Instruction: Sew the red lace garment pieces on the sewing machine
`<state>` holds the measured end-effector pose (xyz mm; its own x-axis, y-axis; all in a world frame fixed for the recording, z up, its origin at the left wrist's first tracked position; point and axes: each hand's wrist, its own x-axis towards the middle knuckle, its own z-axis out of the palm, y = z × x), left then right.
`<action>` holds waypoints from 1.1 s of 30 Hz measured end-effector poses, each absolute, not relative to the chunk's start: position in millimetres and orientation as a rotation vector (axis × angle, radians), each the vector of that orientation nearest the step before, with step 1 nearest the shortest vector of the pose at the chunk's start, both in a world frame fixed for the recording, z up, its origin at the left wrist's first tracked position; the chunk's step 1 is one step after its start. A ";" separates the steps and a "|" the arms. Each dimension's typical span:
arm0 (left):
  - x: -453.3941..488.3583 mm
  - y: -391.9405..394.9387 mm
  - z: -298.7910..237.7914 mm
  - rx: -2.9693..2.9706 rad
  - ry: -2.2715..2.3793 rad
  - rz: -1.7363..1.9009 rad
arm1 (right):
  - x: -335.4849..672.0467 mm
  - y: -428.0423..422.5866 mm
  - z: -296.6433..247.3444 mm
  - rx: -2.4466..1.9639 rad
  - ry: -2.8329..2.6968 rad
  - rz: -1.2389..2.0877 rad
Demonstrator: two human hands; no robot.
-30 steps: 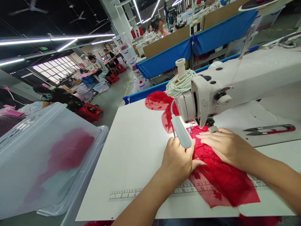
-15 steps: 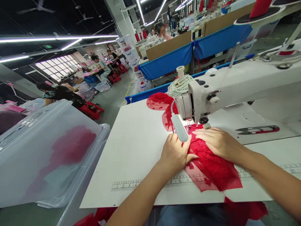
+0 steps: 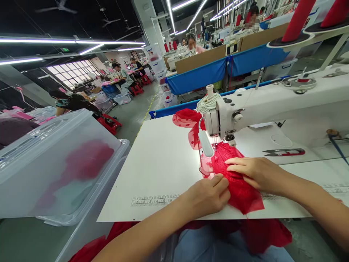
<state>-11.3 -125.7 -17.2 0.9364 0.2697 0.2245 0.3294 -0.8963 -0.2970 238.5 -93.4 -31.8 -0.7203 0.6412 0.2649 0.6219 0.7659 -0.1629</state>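
You sit in a garment factory's sewing hall. An industrial sewing machine [image 3: 272, 105] stands on the white worktable [image 3: 160, 163] before you. Behind the machine run rows of stations with blue cloth guards [image 3: 197, 78], other workers [image 3: 124, 78] bent over them. Left of the machine stand clear plastic bins [image 3: 54, 163] of red fabric, under long strip lights [image 3: 73, 40].

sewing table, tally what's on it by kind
sewing machine: 1
red lace fabric: 1
thread snips: 1
hands on the fabric: 2, left hand and right hand
printed ruler: 1
total: 6
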 end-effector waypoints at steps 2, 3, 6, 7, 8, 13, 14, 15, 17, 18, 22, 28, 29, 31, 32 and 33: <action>-15.3 -116.1 -13.9 -2.854 -0.425 -0.219 | 246.8 -96.9 -27.6 -1.001 -2.740 0.065; -16.9 -111.6 -13.0 -2.886 -0.453 -0.200 | 251.3 -98.3 -26.6 -1.013 -2.763 0.066; -16.8 -100.9 -14.1 -2.892 -0.577 -0.185 | 261.2 -101.6 -26.7 -1.022 -2.768 0.163; -14.9 -98.5 -15.5 -2.898 -0.643 -0.201 | 261.8 -102.4 -27.0 -1.015 -2.768 0.204; -12.3 -96.7 -16.8 -2.902 -0.728 -0.215 | 260.7 -103.1 -26.9 -1.015 -2.770 0.243; 0.5 -94.0 -14.2 -3.048 -1.262 -0.470 | 235.6 -98.0 -20.1 -1.129 -2.633 0.357; 1.6 -94.3 -12.0 -3.073 -1.314 -0.513 | 230.1 -94.2 -18.8 -1.181 -2.563 0.347; 2.0 -95.0 -9.8 -3.088 -1.338 -0.539 | 225.6 -89.5 -18.1 -1.206 -2.508 0.327; 1.1 -97.5 -7.5 -3.092 -1.308 -0.550 | 220.3 -79.4 -19.1 -1.147 -2.479 0.312; -0.1 -99.5 -7.7 -3.088 -1.278 -0.554 | 219.2 -75.0 -20.9 -1.077 -2.484 0.332; -5.8 -109.9 -16.5 -3.025 -1.094 -0.511 | 218.7 -68.3 -34.2 -0.947 -2.420 0.410; -5.1 -114.8 -32.1 -2.765 -1.142 -0.351 | 213.2 -73.9 -49.8 -0.921 -2.328 0.397; -4.6 -112.5 -33.3 -2.743 -1.187 -0.329 | 212.5 -74.0 -50.8 -0.906 -2.332 0.398; -5.0 -105.7 -33.5 -2.758 -1.234 -0.317 | 211.8 -73.5 -52.5 -0.888 -2.342 0.402; -6.0 -101.3 -32.3 -2.793 -1.225 -0.326 | 211.7 -73.3 -53.3 -0.889 -2.343 0.404; -7.4 -96.5 -30.4 -2.839 -1.198 -0.336 | 211.7 -73.2 -54.0 -0.898 -2.338 0.404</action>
<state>-7.4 -96.5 -30.4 0.6777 0.7033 0.2147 0.7125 -0.7002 0.0451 211.7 -73.2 -54.0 -0.5943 0.6851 0.4213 0.5042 0.7255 -0.4685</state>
